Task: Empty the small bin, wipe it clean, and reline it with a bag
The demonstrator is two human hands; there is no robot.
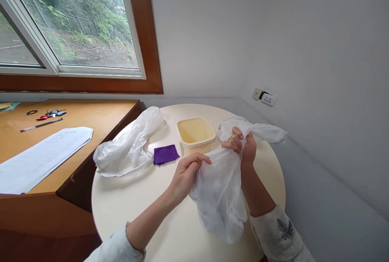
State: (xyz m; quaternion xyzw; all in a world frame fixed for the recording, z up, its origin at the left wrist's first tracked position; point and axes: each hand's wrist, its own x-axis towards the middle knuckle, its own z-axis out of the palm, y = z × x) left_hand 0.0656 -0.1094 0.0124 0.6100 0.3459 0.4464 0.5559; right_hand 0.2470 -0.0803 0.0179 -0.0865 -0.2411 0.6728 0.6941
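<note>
A white plastic bag (220,197) hangs between my two hands over the front right of the round table. My left hand (190,171) pinches its upper left edge between thumb and fingers. Higher up and to the right, my right hand (243,142) is closed around a gathered part of the bag. Beyond the hands is more crumpled white plastic (267,132), reaching past the table's right edge; whether it belongs to the same bag I cannot tell. Just behind my left hand stands a pale yellow square container (196,132), its top uncovered. A folded purple cloth (165,154) lies beside it.
Another crumpled white plastic bag (127,148) lies on the left of the round white table (158,213). A brown desk (100,112) adjoins at left, with papers (48,158), a pen (41,124) and keys (51,113). A wall socket (269,99) is at right.
</note>
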